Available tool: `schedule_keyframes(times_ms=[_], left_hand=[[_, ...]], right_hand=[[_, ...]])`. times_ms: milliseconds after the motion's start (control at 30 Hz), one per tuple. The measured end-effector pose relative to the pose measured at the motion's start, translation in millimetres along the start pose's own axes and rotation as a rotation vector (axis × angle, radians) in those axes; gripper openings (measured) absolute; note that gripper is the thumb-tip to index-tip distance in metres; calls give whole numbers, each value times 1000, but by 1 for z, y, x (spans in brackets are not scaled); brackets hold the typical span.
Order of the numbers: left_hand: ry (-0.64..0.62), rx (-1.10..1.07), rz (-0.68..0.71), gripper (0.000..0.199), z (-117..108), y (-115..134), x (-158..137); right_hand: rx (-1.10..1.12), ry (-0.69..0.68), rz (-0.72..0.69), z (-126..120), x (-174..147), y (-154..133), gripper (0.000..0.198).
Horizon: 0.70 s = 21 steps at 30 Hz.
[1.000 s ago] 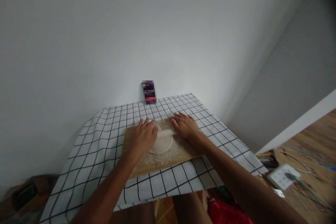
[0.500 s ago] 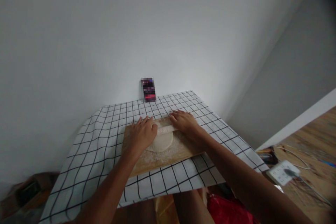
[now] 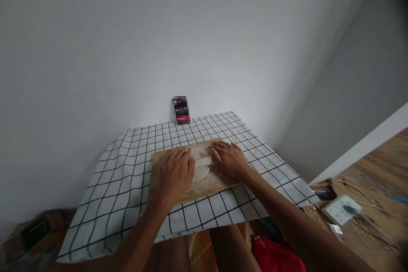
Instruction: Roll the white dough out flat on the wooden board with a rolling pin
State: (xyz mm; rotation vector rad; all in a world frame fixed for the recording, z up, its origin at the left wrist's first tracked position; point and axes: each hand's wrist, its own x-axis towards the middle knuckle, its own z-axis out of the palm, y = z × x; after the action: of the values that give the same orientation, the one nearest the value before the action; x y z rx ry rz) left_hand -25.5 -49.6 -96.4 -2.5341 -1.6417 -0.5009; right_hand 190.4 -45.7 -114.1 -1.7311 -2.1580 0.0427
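A pale rolling pin lies across a flat round of dough on a floured wooden board. My left hand is closed over the pin's left end, palm down, with its fingers reaching forward. Over the right end, my right hand presses down in the same way. Only the middle of the pin shows; both ends are hidden under my hands. The left side of the dough is partly covered by my left hand.
Beneath the board, a white cloth with black grid lines covers the table, against a white wall. A blurred-out dark upright object leans there. A power strip with cords lies low right, a red bag below the table.
Both hands have drawn back toward me with the rolling pin, which now crosses nearer the middle of the dough. More of the board's far edge shows.
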Motion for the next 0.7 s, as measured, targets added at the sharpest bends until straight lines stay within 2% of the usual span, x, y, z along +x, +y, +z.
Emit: schedule_keyframes(times_ms=[67, 167, 267, 400, 500, 600, 700], left_hand=[[-14, -98, 10, 49, -3, -1, -7], [-76, -390, 13, 54, -16, -15, -12], [-93, -653, -67, 59, -33, -42, -9], [-34, -740, -199, 61, -41, -74, -5], [-41, -758, -216, 56, -31, -80, -13], [-69, -685, -198, 47, -19, -75, -23], [-51, -617, -117, 40, -11, -66, -28]], right_hand=[[39, 32, -5, 1, -10, 3, 46], [114, 59, -101, 4, -21, 11, 39], [161, 86, -203, 8, -26, 21, 49], [225, 163, -201, 16, -27, 29, 28], [359, 247, -140, 20, -28, 34, 24], [572, 357, 6, 20, -32, 37, 33], [727, 422, 146, 16, -35, 37, 45]])
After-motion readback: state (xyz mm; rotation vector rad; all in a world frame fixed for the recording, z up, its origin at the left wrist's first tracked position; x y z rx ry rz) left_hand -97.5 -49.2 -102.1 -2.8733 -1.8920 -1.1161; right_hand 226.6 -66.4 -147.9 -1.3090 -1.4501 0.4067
